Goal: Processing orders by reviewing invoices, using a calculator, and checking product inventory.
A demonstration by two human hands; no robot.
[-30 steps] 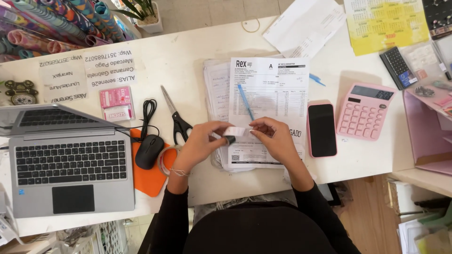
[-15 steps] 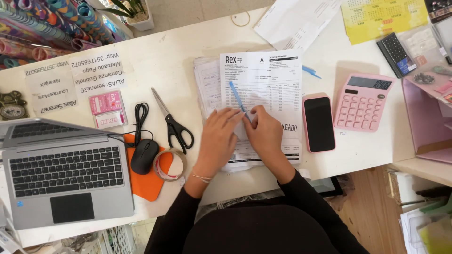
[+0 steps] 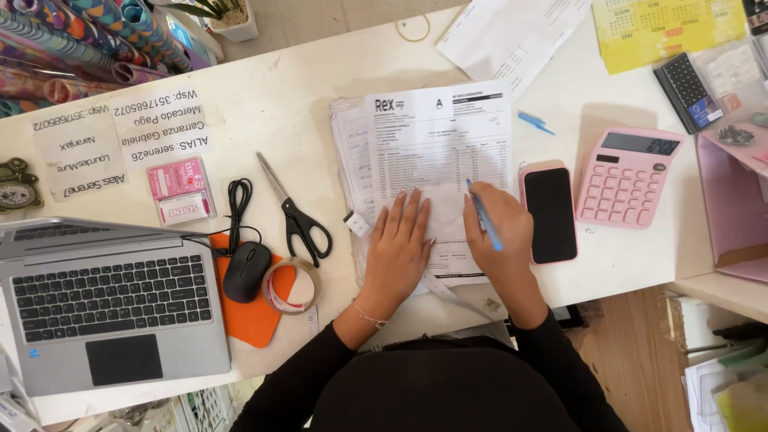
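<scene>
The hands work side by side on a printed sheet [image 3: 438,152] that tops a stack of papers in the middle of the white counter [image 3: 288,104]: the left hand [image 3: 398,246] lies flat and open, fingers spread, pressing the lower part of the sheet, while the right hand [image 3: 498,228] is closed around a blue pen [image 3: 483,224] whose tip meets the paper just beside the left fingertips. The stack's lower edge reaches close to the near rim of the counter, where both forearms cross it. Just right of the right hand lies a phone in a pink case [image 3: 550,214], nearly touching the sheet's edge, and a pink calculator [image 3: 626,177] sits beyond it. To the left, black-handled scissors [image 3: 294,214] lie near the stack with a strip of bare counter between; a roll of tape [image 3: 291,286] and a black mouse [image 3: 246,270] rest on an orange pad [image 3: 252,320], next to an open grey laptop [image 3: 108,304]. A pink open box [image 3: 732,208] stands at the right edge; what it holds cannot be made out.
</scene>
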